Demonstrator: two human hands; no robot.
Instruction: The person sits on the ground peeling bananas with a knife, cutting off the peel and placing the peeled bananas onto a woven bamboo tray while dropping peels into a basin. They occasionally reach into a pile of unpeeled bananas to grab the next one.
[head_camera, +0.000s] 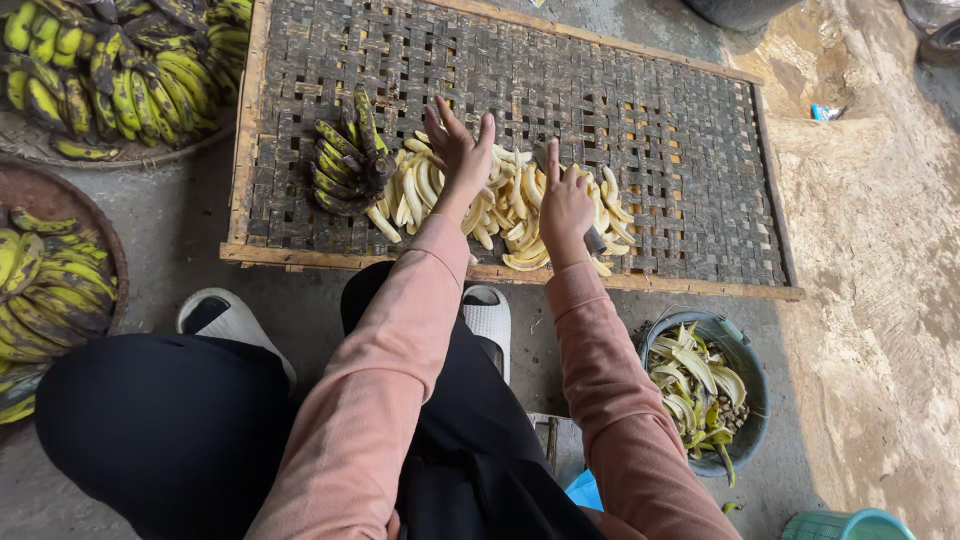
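A large woven drying rack (640, 110) fills the upper middle of the frame, and peeled bananas (510, 205) lie in a heap at its near edge. The left hand (462, 150) is spread wide over them; the right hand (566, 205) grips a knife (541, 154). It seems the spreading step; next, I think, the pieces need an even single layer.

An outdoor, home-style food-processing yard: a large woven bamboo drying rack in a wooden frame (640, 110) lies on the bare concrete floor (180, 260), with round baskets of blackened yellow bananas (110, 70) and a grey bucket of peels (752, 400).
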